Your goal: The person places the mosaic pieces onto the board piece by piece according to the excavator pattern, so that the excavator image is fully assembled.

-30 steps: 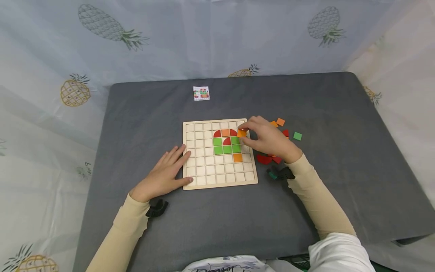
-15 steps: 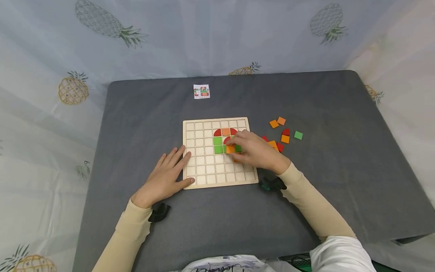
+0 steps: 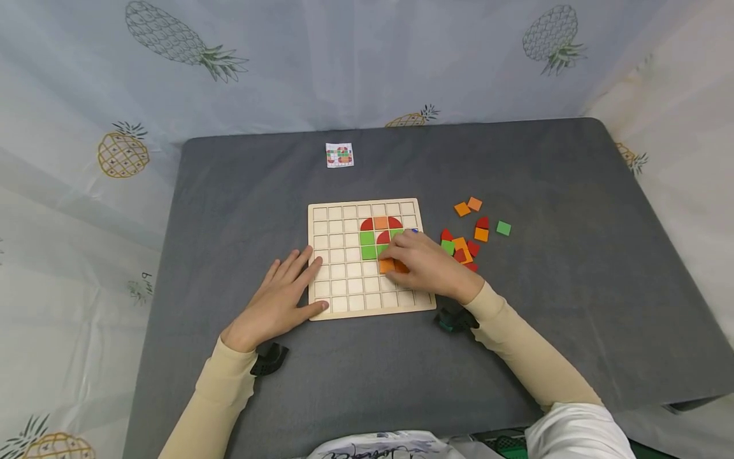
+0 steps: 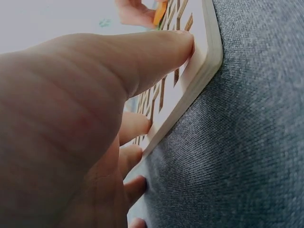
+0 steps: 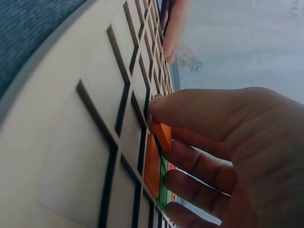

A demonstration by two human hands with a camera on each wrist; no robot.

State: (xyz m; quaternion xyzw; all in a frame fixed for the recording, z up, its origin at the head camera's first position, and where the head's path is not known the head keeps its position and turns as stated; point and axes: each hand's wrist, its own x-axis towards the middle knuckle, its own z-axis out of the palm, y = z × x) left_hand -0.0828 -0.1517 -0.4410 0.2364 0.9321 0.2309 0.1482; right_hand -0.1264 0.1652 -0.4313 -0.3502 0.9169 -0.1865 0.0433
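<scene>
A square wooden grid board (image 3: 338,287) lies on the grey table. My left hand (image 3: 272,303) rests on its left edge with fingers spread and straight; in the left wrist view the thumb (image 4: 156,52) presses the rim. My right hand (image 3: 430,264) pinches an orange square tile (image 5: 162,135) between thumb and fingers, tilted over a cell. Just beside it, another orange tile (image 5: 152,166) sits in the grid. Green tiles (image 3: 367,245), red curved tiles (image 3: 367,224) and a light orange tile (image 3: 381,222) fill cells above; my right hand hides part of them.
Right of the board lie loose red, orange and green pieces, among them a green square (image 3: 503,228) and an orange square (image 3: 462,209). A small printed pattern card (image 3: 339,155) lies near the table's far edge. A pineapple-print curtain (image 3: 355,64) hangs behind.
My right hand has carried the orange tile from the board's upper right down and left to the cell beside the lower orange tile. My left hand has stayed on the board's edge.
</scene>
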